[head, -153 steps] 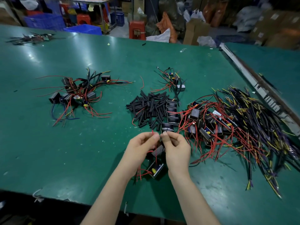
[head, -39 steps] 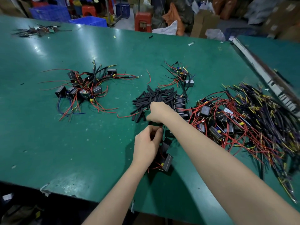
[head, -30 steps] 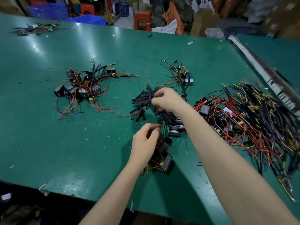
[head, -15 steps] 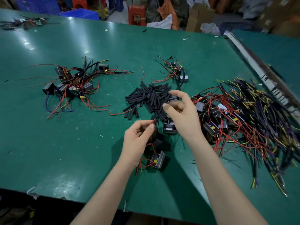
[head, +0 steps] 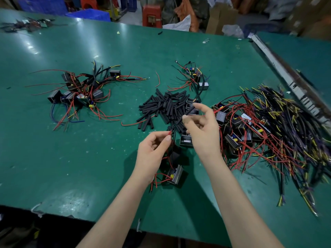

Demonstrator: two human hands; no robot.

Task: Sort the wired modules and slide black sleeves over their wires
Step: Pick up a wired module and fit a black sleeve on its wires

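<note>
My left hand [head: 154,149] pinches the ends of red and black wires that run down to a black module [head: 176,174] lying on the green table [head: 80,167]. My right hand [head: 202,127] holds one black sleeve [head: 188,111] between thumb and fingers, just above and to the right of the left hand. The pile of loose black sleeves [head: 163,108] lies right behind both hands. A big tangle of wired modules [head: 259,129] spreads to the right.
A sorted group of modules with red wires [head: 80,92] lies at the left. A smaller group [head: 193,77] sits behind the sleeves. A metal rail [head: 290,83] runs along the table's right side. Crates, stools and boxes stand beyond the far edge.
My right hand reached into the sleeve pile, picked out one sleeve and drew it back toward my left hand, which kept its pinch on the wire ends.
</note>
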